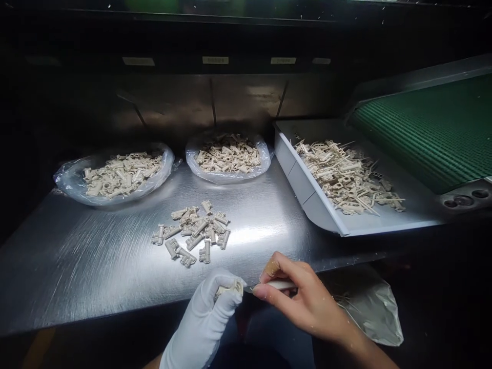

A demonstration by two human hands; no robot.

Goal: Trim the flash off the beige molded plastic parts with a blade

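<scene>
My left hand point(203, 318), in a white glove, grips a small beige moulded plastic part point(228, 288) at the front edge of the steel table. My right hand point(303, 302), bare with a tan plaster on one finger, pinches a white-handled trimming knife point(279, 285). The thin blade tip reaches toward the part and sits at or very near it. A loose heap of similar beige parts point(192, 233) lies on the steel table point(96, 256) just beyond my hands, apart from both.
Two clear plastic bags of beige parts point(113, 177) point(228, 159) rest at the back of the table. A grey tray point(307, 189) at right holds parts with thin runners. Behind it runs a green ribbed belt point(426, 133). A crumpled plastic bag point(369, 307) hangs below the table's front edge.
</scene>
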